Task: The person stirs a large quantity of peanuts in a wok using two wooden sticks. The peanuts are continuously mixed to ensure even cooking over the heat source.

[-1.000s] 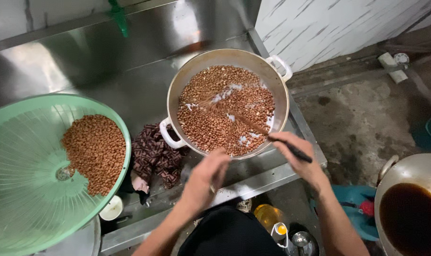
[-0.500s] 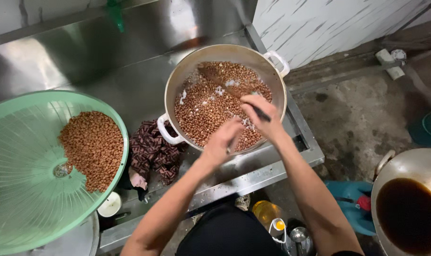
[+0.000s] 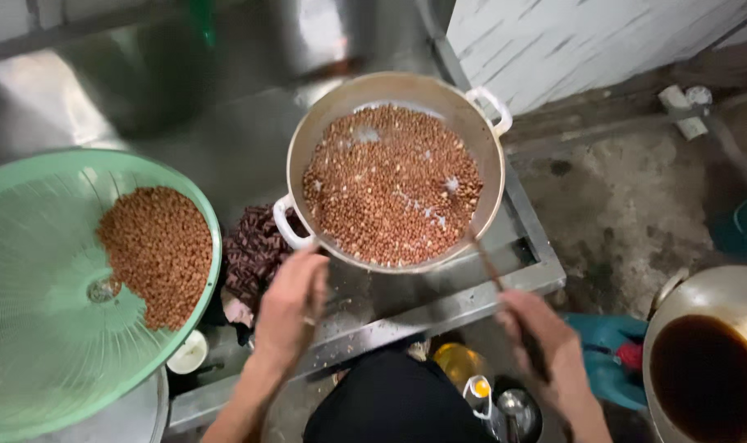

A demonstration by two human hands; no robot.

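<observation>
A metal pot (image 3: 308, 148) with two white handles stands on the steel counter (image 3: 226, 139), filled with brown peanuts (image 3: 390, 184) and some white foam. My left hand (image 3: 291, 299) reaches up to the pot's near-left handle (image 3: 283, 226), fingers stretched out and just below it. Lower right, my right hand (image 3: 546, 344) grips a thin dark stick (image 3: 484, 262), whose far end rests at the pot's near rim. At the left, a green plastic basket (image 3: 29, 271) holds a heap of peanuts (image 3: 156, 254).
A dark patterned cloth (image 3: 254, 254) lies between basket and pot. A small white cup (image 3: 189, 353) sits below the basket. At right a large metal pot of dark liquid (image 3: 710, 369) and a blue object (image 3: 603, 361) stand on the concrete floor. Bottles (image 3: 464, 369) stand below the counter edge.
Both hands have pulled back from over the peanuts toward me. The stick has left the middle of the pot and now reaches only its near rim. My left hand has dropped to the left handle.
</observation>
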